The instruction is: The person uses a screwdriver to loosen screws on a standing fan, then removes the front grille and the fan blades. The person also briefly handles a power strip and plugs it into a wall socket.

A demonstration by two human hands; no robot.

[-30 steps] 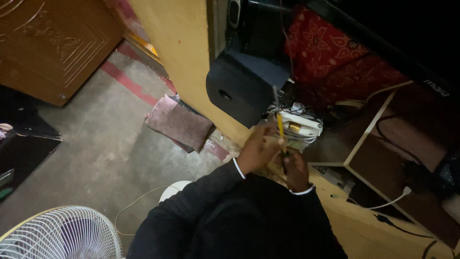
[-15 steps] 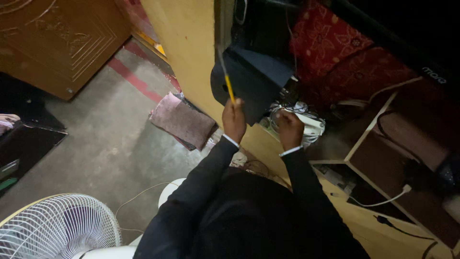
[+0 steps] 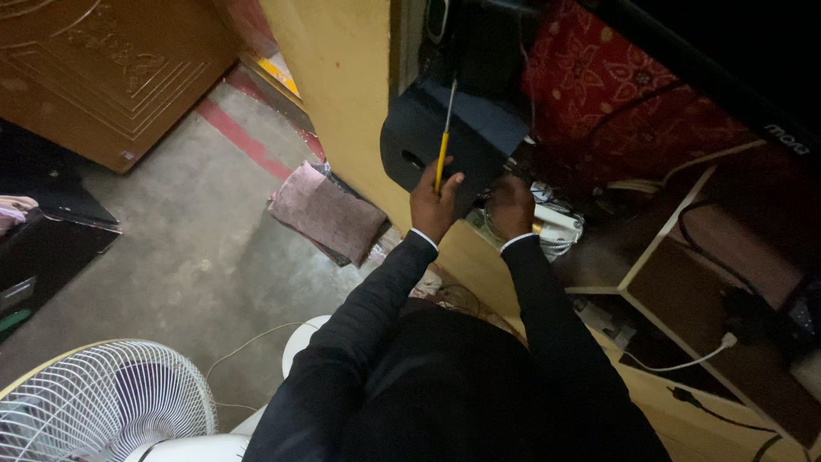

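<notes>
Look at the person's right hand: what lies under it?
Under the right hand lies a white device wrapped in thin wires, with a small yellow part at the hand's edge. The hand covers the device's near end.

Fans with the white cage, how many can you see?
1. The white fan stands on the floor at the bottom left corner, beside the person's left sleeve. Dark areas could hide others.
</notes>
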